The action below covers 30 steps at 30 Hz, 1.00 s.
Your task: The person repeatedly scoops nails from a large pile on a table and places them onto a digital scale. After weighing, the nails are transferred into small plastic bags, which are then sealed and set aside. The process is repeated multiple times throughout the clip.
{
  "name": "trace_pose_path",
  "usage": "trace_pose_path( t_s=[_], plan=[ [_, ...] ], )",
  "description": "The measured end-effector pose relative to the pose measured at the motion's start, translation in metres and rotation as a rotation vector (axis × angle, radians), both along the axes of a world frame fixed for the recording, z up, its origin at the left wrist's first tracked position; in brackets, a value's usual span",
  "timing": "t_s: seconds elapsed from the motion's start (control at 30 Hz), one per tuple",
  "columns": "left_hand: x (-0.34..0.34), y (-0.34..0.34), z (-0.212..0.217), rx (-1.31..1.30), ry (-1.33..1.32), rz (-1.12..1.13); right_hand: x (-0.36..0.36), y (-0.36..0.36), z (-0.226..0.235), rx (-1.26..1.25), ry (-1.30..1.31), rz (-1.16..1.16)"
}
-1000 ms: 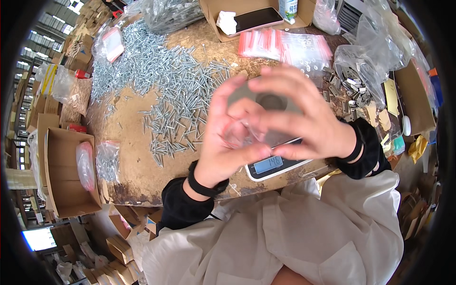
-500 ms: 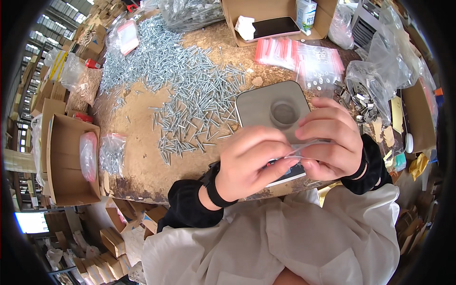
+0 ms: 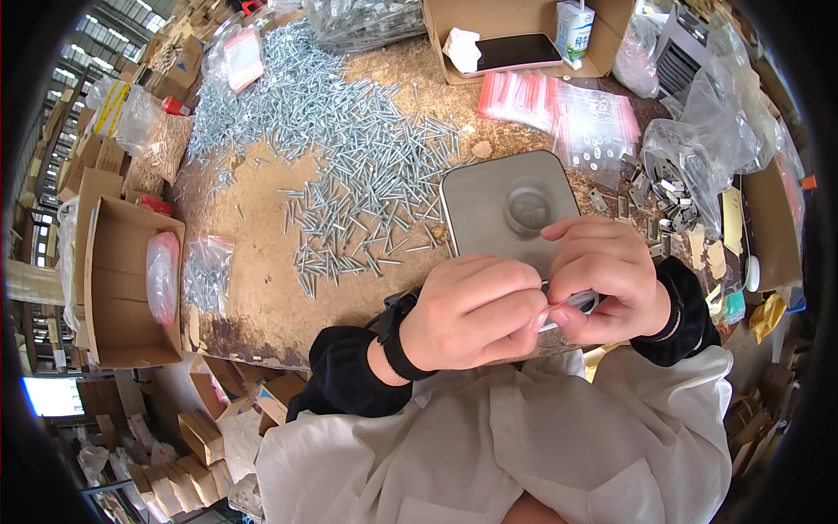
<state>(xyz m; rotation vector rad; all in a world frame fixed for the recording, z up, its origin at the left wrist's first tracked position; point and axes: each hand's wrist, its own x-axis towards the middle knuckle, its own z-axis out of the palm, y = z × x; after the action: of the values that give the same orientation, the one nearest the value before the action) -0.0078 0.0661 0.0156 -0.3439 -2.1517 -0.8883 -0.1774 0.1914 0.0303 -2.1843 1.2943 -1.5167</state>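
Clear small bag [image 3: 572, 306], mostly hidden, pinched between left hand [image 3: 471, 310] and right hand [image 3: 607, 279] fingers.

On the desk [image 3: 262, 262] before us, the scale [image 3: 497, 205] lies right of the screw pile [image 3: 349, 157]. Our hands [image 3: 541, 297] meet over its near edge. Behind it lie bags [image 3: 567, 109], then a box [image 3: 515, 35] holding a phone [image 3: 519, 51]. A carton [image 3: 118, 279] sits left.

Bright even daylight, sharp centre, fisheye-bent dark rim
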Motion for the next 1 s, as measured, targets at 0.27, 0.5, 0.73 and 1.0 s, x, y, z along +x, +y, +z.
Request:
trace_pose_path(
  t_s=[0.27, 0.5, 0.73, 1.0],
  plan=[
    [0.000, -0.001, 0.000, -0.023, 0.020, -0.020, 0.000, 0.002, 0.002, 0.032, 0.028, 0.039],
    [0.016, -0.016, 0.011, 0.186, 0.008, 0.048, -0.011, 0.005, 0.009, 0.037, -0.007, 0.061],
    [0.040, -0.025, 0.011, 0.328, 0.197, 0.261, -0.012, 0.013, 0.005, 0.005, -0.050, 0.012],
    [0.199, -0.129, 0.006, 0.453, 0.334, 1.126, -0.015, 0.011, -0.003, -0.039, -0.108, -0.112]
  ],
)
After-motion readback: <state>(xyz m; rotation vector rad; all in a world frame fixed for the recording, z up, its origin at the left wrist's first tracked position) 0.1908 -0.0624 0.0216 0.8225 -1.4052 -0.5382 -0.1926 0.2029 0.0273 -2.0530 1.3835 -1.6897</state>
